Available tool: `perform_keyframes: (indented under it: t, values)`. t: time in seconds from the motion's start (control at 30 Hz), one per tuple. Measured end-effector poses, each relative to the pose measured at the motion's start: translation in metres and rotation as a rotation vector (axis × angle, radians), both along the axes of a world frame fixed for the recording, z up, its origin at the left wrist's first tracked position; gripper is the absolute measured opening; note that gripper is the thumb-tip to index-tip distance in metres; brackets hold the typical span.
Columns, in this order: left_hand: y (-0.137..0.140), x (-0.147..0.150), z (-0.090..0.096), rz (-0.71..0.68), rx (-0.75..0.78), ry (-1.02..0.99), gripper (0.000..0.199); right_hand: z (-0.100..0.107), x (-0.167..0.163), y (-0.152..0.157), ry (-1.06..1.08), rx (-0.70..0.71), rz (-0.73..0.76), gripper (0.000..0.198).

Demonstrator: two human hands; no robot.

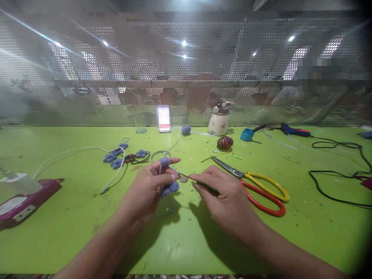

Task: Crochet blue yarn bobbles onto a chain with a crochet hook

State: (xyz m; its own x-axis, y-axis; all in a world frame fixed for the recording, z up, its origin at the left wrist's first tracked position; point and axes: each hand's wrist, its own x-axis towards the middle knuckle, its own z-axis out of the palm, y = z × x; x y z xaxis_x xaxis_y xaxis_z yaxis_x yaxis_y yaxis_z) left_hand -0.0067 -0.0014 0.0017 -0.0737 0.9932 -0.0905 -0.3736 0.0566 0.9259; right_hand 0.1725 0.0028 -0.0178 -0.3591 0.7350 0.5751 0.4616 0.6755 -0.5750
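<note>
My left hand [151,186] holds a small piece of blue-purple crochet [170,188], with its yarn looped over the raised forefinger. My right hand [223,192] grips a thin green-handled crochet hook [193,179] whose tip points left into the crochet piece. Both hands hover just above the green table [72,228] near its middle. Scissors with one yellow and one red handle [255,188] lie on the table, touching the right side of my right hand.
Finished blue crochet flowers [116,157] and a white cable [87,149] lie to the left, a purple device [23,201] at the far left. Behind are a blue yarn ball [186,130], a striped yarn ball [224,142], a phone [163,118], a white jar [218,122], and black cords [337,174] at the right.
</note>
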Motion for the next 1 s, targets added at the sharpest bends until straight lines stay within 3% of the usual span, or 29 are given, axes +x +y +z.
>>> perform_keyframes:
  t: [0.1, 0.27, 0.43, 0.67, 0.8, 1.0]
  values:
    - [0.0, 0.0, 0.001, -0.012, -0.016, -0.023, 0.039, 0.001, -0.001, 0.002, 0.062, -0.11, 0.022, 0.019]
    - [0.0, 0.0, 0.002, -0.004, -0.013, -0.047, 0.038, 0.001, -0.002, 0.001, 0.045, -0.075, 0.012, 0.021]
    - [0.0, 0.0, 0.002, -0.005, -0.015, -0.037, 0.039, 0.004, -0.002, 0.001, 0.108, -0.157, 0.05, 0.02]
    - [-0.002, 0.003, -0.005, 0.071, 0.112, 0.067, 0.037, 0.002, -0.002, 0.001, 0.082, -0.125, -0.007, 0.021]
    - [-0.002, 0.004, -0.008, 0.104, 0.163, 0.149, 0.032, 0.005, -0.002, 0.002, 0.108, -0.246, 0.014, 0.017]
    - [-0.004, 0.006, -0.006, 0.127, 0.19, 0.244, 0.03, 0.012, -0.002, 0.006, 0.151, -0.547, 0.061, 0.019]
